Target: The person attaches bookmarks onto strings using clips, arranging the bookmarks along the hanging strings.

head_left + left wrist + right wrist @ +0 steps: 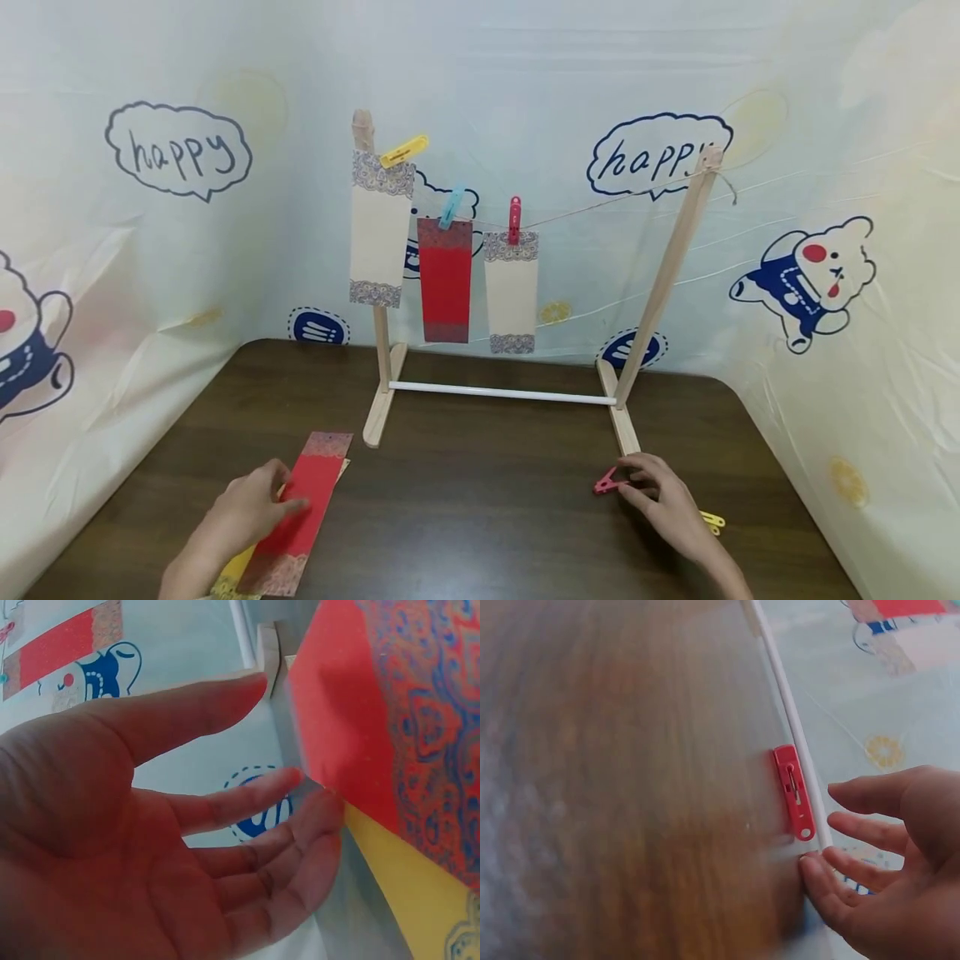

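At the front left of the table lies a red card (311, 492) with patterned ends, overlapping a yellow card (238, 571). My left hand (251, 508) is over their left edge, thumb and fingers apart. In the left wrist view its fingertips are by the edge of the red card (345, 712); whether they touch it I cannot tell. A red clothespin (607, 482) lies on the table at the right. My right hand (663, 504) is beside it with loosely bent fingers. The right wrist view has a gap between the fingertips and the red clothespin (793, 793).
A wooden stand (667, 283) with a white crossbar (502, 392) stands at the back. Clothespins hold a white card (378, 233), a red card (446, 287) and another white card (512, 296) on its string. A yellow clothespin (712, 521) lies right of my right hand.
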`<state>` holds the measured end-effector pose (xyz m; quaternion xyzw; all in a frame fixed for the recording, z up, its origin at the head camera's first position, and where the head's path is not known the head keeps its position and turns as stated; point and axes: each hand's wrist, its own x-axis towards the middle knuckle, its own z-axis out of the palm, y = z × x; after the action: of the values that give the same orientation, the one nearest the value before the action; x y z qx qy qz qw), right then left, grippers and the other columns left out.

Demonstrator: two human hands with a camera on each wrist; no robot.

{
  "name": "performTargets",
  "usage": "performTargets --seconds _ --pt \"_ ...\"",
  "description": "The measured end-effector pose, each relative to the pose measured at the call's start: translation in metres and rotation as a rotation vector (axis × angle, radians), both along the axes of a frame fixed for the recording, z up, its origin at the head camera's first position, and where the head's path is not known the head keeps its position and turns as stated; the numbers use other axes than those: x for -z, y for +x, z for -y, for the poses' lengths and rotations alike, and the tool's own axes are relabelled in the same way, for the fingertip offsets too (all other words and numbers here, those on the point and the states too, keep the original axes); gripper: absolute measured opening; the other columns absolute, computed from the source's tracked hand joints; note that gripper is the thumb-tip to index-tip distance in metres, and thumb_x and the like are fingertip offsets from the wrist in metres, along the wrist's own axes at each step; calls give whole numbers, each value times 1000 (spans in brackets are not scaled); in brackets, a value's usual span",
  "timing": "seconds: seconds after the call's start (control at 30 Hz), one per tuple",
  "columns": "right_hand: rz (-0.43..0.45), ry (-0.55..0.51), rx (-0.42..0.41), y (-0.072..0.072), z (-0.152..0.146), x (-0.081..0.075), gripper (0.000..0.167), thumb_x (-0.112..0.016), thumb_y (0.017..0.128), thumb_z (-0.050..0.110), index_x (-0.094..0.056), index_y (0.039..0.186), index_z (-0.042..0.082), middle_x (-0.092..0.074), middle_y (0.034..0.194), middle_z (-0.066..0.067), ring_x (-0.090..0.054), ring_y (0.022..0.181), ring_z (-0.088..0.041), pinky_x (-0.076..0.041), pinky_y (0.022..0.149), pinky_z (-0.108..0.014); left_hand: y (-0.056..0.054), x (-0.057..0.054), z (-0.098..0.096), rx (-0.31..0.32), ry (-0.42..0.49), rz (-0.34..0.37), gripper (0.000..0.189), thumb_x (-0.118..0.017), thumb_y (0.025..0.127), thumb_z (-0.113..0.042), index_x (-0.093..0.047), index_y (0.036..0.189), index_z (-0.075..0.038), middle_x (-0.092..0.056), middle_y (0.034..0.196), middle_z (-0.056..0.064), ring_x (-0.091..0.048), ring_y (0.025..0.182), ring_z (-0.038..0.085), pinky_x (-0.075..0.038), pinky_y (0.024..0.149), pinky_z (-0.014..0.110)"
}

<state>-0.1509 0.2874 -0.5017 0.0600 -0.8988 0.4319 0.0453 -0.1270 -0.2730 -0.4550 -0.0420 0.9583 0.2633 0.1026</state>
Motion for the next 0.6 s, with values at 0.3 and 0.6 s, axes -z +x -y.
performTargets --seconds 0.3,0.6 --pt "15 -151 68 -2 -7 19 33 -74 89 7 -68 120 4 -60 122 -13 -62 100 -17 -52 79 -23 1 14 -10 -20 -146 47 105 -85 67 -57 -42 126 18 -54 102 28 -55 88 38 -51 66 58" --pt "-42 -91 27 -5 -5 19 59 -74 86 -1 -51 141 7 -59 117 -13 -57 100 -20 -51 76 -24 -8 12 -21 -27 -171 39 115 -90 56 -59 -40 122 20 -49 99 29 -50 91 43 -50 63 57"
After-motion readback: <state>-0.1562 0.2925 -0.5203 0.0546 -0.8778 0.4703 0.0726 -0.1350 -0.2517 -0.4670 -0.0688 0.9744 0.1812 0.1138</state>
